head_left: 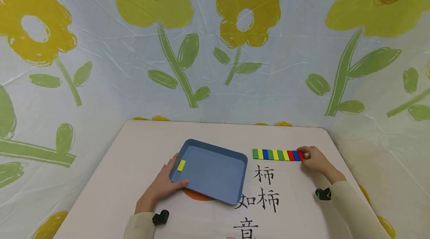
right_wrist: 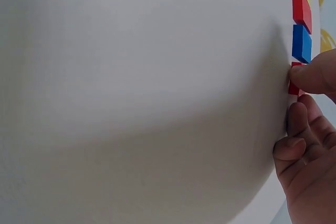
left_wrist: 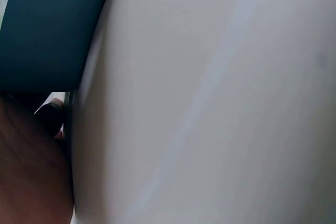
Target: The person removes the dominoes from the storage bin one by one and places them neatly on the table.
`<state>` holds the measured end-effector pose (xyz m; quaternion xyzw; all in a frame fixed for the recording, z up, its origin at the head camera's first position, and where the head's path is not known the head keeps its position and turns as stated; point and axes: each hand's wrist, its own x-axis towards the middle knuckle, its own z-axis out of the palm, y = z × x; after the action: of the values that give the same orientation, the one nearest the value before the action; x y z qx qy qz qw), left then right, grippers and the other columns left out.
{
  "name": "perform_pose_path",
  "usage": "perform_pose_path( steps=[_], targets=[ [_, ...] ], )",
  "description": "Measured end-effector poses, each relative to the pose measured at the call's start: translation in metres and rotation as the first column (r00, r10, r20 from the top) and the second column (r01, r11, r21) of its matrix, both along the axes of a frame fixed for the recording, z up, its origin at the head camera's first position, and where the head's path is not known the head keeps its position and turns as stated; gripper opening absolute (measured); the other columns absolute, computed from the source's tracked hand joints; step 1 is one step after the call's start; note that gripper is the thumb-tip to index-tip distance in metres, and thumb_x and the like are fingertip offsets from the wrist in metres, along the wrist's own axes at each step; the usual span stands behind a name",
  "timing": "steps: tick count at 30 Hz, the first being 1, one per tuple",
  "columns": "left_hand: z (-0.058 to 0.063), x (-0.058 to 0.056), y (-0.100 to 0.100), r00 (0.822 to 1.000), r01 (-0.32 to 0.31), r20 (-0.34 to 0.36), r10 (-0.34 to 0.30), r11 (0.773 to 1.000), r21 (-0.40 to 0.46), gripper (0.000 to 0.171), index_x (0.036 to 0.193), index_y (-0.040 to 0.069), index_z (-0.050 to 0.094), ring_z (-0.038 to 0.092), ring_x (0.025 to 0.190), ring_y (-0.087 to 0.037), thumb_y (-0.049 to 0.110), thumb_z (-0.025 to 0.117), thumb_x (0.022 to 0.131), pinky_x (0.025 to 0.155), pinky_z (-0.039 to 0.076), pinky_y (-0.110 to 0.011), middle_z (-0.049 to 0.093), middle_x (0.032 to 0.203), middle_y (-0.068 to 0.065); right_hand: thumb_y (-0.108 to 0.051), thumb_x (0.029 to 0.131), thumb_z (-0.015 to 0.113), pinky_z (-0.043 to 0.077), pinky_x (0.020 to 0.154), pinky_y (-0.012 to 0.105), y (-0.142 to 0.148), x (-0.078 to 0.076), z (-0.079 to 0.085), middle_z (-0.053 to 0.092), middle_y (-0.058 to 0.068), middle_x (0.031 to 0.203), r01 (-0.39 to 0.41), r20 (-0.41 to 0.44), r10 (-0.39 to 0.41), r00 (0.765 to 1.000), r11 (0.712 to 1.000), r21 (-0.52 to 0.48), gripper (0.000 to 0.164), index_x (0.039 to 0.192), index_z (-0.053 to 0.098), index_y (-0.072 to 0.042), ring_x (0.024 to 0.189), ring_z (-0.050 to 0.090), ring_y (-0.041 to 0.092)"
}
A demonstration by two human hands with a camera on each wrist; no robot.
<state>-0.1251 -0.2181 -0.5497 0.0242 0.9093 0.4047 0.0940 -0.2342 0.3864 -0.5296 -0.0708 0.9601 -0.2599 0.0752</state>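
Note:
A shallow blue-grey tray (head_left: 211, 171) sits turned at an angle on the table, with one yellow block (head_left: 181, 165) inside by its left wall. My left hand (head_left: 164, 182) grips the tray's near left corner, thumb over the front rim and fingers along the left side. To the right runs a straight row of flat coloured blocks (head_left: 275, 155) in green, yellow, blue and red. At the row's right end my right hand (head_left: 315, 161) pinches a red block (right_wrist: 294, 78) between thumb and fingers. Beside it lies a blue block (right_wrist: 301, 43).
The pale table (head_left: 111, 179) bears black brush characters (head_left: 267, 198) right of and below the tray. An orange printed shape (head_left: 198, 195) shows partly from under the tray. A flower-printed cloth (head_left: 268, 93) hangs behind the table and along both sides.

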Motion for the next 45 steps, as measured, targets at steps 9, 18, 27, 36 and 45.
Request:
perform_pose_path(
  steps=[9,18,27,36,45],
  targets=[
    [0.0,-0.001,-0.001,1.0,0.005,-0.01,-0.005,1.0,0.0,0.112,0.166,0.037,0.008,0.006,0.155,-0.055,0.061,0.077,0.082,0.116,0.019,-0.079,0.015,0.173,-0.014,0.001,0.078,0.067,0.053,0.072,0.039,-0.002,0.001,0.002,0.056,0.029,0.116,0.005,-0.017,-0.005,1.0,1.0,-0.006,0.052,0.129,0.061,0.007,0.092,0.053,0.034],
    [-0.001,-0.002,-0.001,1.0,0.007,-0.005,-0.007,1.0,0.005,0.112,0.166,0.039,0.006,0.004,0.156,-0.054,0.063,0.077,0.082,0.116,0.019,-0.079,0.014,0.173,-0.014,0.0,0.077,0.067,0.052,0.072,0.037,0.001,0.0,0.0,0.056,0.029,0.114,0.015,-0.021,-0.016,1.0,1.0,-0.008,0.052,0.129,0.061,0.007,0.092,0.053,0.034],
    [0.001,0.0,-0.001,1.0,0.002,-0.007,-0.002,1.0,0.006,0.112,0.166,0.038,0.007,0.004,0.156,-0.054,0.062,0.077,0.082,0.115,0.019,-0.08,0.014,0.173,-0.015,0.0,0.076,0.068,0.057,0.075,0.042,-0.002,0.001,0.003,0.055,0.032,0.122,0.008,0.012,-0.008,1.0,1.0,-0.023,0.063,0.136,0.054,0.008,0.096,0.054,0.037],
    [0.001,0.0,0.0,1.0,-0.005,0.003,0.005,1.0,0.008,0.112,0.166,0.039,0.007,0.005,0.156,-0.054,0.063,0.077,0.081,0.115,0.02,-0.079,0.014,0.173,-0.016,-0.009,0.078,0.074,0.057,0.085,0.058,-0.017,0.001,0.025,0.053,0.039,0.127,-0.017,-0.059,0.017,0.998,1.0,0.004,0.076,0.143,0.042,0.013,0.095,0.061,0.04],
    [-0.001,-0.001,0.0,1.0,-0.005,0.004,0.005,1.0,-0.009,0.113,0.166,0.037,0.007,0.005,0.156,-0.053,0.065,0.076,0.081,0.116,0.019,-0.078,0.015,0.173,-0.016,-0.026,0.092,0.074,0.055,0.088,0.058,-0.071,-0.006,0.044,0.044,0.037,0.142,-0.048,-0.096,0.045,0.994,0.998,-0.037,0.078,0.152,0.037,0.006,0.115,0.056,0.049]
  ],
)
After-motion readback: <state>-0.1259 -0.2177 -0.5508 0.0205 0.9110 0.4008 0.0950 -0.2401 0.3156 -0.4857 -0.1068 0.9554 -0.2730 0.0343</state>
